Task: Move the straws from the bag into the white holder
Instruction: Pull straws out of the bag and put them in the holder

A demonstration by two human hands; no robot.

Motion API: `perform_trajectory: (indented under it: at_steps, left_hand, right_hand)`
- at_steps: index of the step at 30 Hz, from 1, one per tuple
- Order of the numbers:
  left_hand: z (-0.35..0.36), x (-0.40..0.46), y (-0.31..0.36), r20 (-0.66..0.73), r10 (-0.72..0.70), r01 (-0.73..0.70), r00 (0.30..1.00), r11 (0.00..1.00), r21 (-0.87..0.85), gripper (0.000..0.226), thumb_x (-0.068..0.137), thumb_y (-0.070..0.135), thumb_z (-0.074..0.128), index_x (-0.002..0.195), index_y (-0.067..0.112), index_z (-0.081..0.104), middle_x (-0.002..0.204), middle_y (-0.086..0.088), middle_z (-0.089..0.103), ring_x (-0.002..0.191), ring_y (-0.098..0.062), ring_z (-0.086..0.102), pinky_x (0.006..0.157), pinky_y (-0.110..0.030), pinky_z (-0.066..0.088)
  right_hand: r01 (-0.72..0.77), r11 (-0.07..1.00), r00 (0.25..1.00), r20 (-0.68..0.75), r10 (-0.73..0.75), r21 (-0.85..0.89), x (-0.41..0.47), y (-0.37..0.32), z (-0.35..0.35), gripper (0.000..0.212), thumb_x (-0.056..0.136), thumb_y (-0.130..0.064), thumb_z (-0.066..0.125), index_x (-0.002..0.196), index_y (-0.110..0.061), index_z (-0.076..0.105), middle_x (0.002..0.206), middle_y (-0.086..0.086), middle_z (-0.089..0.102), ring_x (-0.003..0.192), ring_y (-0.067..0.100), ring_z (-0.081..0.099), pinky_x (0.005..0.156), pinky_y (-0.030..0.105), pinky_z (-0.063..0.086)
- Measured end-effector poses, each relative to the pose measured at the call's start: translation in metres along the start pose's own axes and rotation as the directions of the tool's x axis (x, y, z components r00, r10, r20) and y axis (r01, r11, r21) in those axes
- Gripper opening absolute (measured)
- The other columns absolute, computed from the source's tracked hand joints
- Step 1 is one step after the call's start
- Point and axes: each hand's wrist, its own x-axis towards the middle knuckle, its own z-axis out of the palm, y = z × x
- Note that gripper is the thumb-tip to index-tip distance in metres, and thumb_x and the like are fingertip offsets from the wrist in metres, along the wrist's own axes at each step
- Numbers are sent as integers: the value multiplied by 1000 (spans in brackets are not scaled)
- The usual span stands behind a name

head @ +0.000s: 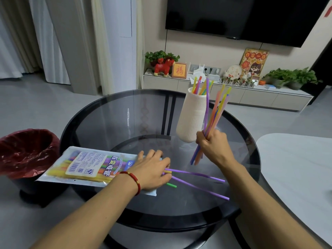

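A clear plastic bag (pixel 86 166) of coloured straws lies on the round glass table (pixel 111 123) at the left. My left hand (pixel 152 169) presses flat on the bag's open end, where two purple straws (pixel 197 186) and a green tip (pixel 171 185) stick out. The white ribbed holder (pixel 192 115) stands upright at the table's middle right, with several straws in it. Just right of it, my right hand (pixel 213 146) grips a bunch of straws (pixel 215 112) held nearly upright, tips level with the holder's mouth.
A bin with a red liner (pixel 27 151) stands on the floor left of the table. A white table (pixel 298 168) overlaps at the right. A low cabinet (pixel 233 94) with plants and ornaments runs along the far wall under a television.
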Motion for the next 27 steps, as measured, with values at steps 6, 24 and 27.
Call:
perform_trajectory:
  at_steps: [6, 24, 27]
  left_hand:
    - [2, 2, -1, -1, -7, 7, 1000, 1000, -5, 28, 93, 56, 42, 105, 31, 46, 129, -2, 42, 123, -24, 37, 113, -58, 22]
    - [-3, 4, 8, 25, -69, 70, 997, 997, -23, 41, 93, 60, 41, 118, 28, 49, 126, -3, 43, 125, -25, 39, 114, -60, 21]
    - [-3, 4, 8, 20, -62, 63, 998, 998, -21, 40, 93, 60, 41, 116, 28, 47, 125, -2, 43, 124, -25, 39, 114, -59, 22]
  right_hand:
    - [-58, 996, 994, 97, 52, 62, -10, 7, 10, 31, 99, -19, 57, 78, -1, 71, 69, 14, 73, 59, 29, 71, 68, 49, 64]
    - [285, 956, 954, -74, -290, -68, -23, -3, 9, 37, 104, -23, 63, 75, -2, 72, 70, 13, 72, 65, 31, 69, 61, 49, 62]
    - [210, 977, 978, 0, -211, -43, -23, 0, 12, 30, 101, -19, 64, 77, -5, 76, 73, 7, 76, 69, 26, 71, 67, 44, 62]
